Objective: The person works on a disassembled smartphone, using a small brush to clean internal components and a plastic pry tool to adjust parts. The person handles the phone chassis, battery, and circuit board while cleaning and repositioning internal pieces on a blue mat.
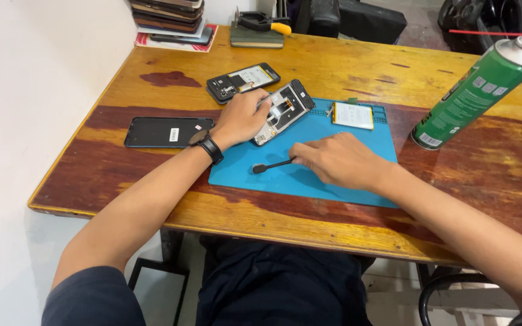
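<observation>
My left hand is clamped on the opened phone frame at the blue mat's top-left edge. Right hand pinches a black brush tool, tip on the mat. Cleaning step, I think. Next: bring the tip onto the frame, light pressure.

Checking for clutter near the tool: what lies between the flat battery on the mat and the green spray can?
Head view: only bare blue mat and wooden table lie between the battery and the spray can.
</observation>
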